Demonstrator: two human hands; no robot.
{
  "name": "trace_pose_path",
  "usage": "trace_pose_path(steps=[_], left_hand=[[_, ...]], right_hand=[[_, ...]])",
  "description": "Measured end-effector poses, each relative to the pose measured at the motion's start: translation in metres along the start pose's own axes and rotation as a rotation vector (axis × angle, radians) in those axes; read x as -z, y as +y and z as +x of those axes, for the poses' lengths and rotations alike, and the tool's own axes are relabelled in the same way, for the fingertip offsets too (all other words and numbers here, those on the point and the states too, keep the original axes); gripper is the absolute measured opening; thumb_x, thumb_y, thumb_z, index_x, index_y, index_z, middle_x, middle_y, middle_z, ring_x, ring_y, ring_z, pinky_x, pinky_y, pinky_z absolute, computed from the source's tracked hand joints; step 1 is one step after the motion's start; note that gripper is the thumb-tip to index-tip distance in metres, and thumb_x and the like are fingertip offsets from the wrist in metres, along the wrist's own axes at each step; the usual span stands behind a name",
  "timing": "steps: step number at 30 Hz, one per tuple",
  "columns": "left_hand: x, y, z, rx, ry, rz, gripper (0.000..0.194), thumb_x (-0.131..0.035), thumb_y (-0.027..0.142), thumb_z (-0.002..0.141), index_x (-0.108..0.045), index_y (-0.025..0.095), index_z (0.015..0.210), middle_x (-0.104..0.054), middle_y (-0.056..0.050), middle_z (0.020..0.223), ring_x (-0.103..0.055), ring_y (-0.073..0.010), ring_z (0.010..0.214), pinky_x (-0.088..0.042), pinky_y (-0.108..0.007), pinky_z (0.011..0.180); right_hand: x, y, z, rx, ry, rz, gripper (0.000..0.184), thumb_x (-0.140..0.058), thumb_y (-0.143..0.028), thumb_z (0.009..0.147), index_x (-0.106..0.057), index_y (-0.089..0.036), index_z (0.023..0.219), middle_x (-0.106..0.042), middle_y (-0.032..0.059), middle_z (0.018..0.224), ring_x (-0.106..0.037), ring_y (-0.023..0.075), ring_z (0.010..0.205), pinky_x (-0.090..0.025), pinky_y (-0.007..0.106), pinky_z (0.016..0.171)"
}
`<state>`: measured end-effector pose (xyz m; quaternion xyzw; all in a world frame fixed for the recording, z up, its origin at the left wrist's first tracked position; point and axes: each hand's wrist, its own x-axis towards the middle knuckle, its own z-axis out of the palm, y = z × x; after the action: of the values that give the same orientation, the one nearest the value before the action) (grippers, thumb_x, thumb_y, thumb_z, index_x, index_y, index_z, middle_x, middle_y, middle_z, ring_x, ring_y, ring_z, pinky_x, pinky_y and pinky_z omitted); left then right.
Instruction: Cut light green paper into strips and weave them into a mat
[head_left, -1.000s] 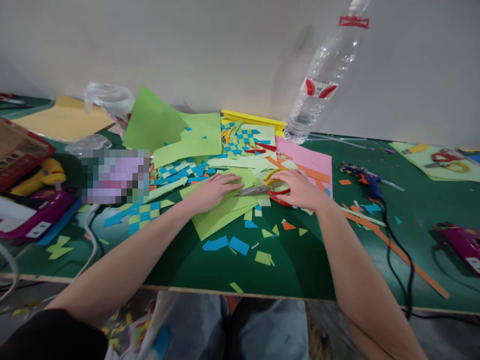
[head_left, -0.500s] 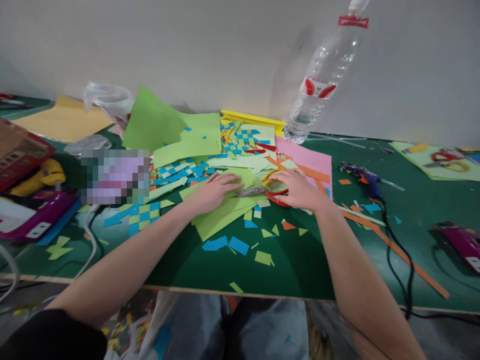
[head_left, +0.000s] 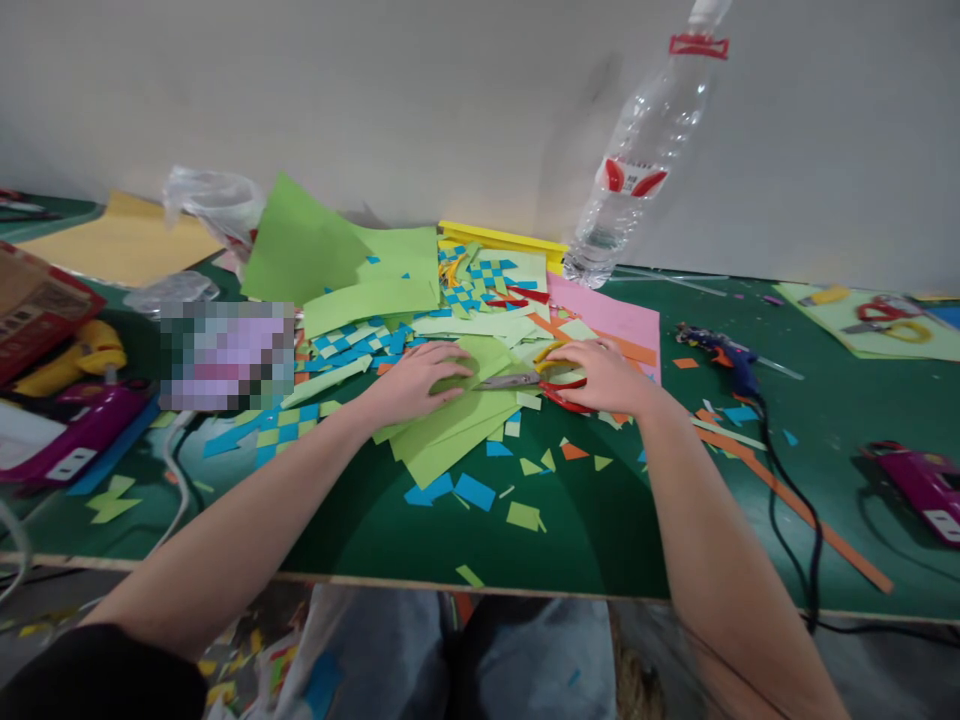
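My left hand (head_left: 412, 385) is over the left side of several light green paper sheets (head_left: 435, 440), its fingers bent and apart, with nothing seen between them. A pair of scissors (head_left: 511, 381) lies across the sheets, blades pointing left toward that hand. One handle loop is yellow, the other red. At the handles, my right hand (head_left: 611, 375) has its fingers on the loops; part of the grip is hidden. Blue-and-green woven paper strips (head_left: 352, 340) lie behind the left hand. Small blue, green and orange paper scraps (head_left: 476, 490) are scattered in front.
A tall plastic bottle (head_left: 634, 170) leans by the wall behind pink paper (head_left: 615, 310). To the right are a glue gun (head_left: 720, 355) with a black cord and more scissors (head_left: 889, 320). A purple tool (head_left: 82, 430) and a blurred-out device (head_left: 225, 357) stand left.
The scissors have shifted slightly right with my right hand. My left hand has drawn back a little to the left, opening a gap between its fingers and thumb.
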<state>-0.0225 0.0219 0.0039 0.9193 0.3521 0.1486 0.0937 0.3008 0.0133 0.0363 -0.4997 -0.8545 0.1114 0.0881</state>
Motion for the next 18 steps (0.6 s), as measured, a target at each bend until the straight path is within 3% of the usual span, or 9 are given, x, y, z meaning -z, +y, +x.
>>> trace_pose_path(steps=[9, 18], left_hand=[[-0.0086, 0.0021, 0.0055, -0.014, -0.013, 0.035, 0.04, -0.036, 0.019, 0.1, -0.063, 0.026, 0.129, -0.055, -0.006, 0.138, -0.046, -0.0244, 0.13, -0.038, -0.05, 0.11], [-0.0092, 0.0019, 0.0064, 0.023, -0.035, -0.011, 0.041, -0.038, 0.017, 0.099, -0.062, 0.028, 0.13, -0.054, -0.006, 0.14, -0.045, -0.025, 0.13, -0.038, -0.051, 0.109]], right_hand=[[-0.0016, 0.0024, -0.0002, 0.012, 0.027, -0.004, 0.04, -0.063, -0.04, 0.08, -0.065, -0.029, 0.118, -0.065, 0.004, 0.129, -0.055, 0.0301, 0.123, -0.032, 0.057, 0.109], [-0.0028, -0.0029, 0.0017, 0.057, 0.03, -0.082, 0.04, -0.061, -0.035, 0.082, -0.063, -0.028, 0.122, -0.064, 0.0048, 0.13, -0.055, 0.0278, 0.123, -0.027, 0.056, 0.112]])
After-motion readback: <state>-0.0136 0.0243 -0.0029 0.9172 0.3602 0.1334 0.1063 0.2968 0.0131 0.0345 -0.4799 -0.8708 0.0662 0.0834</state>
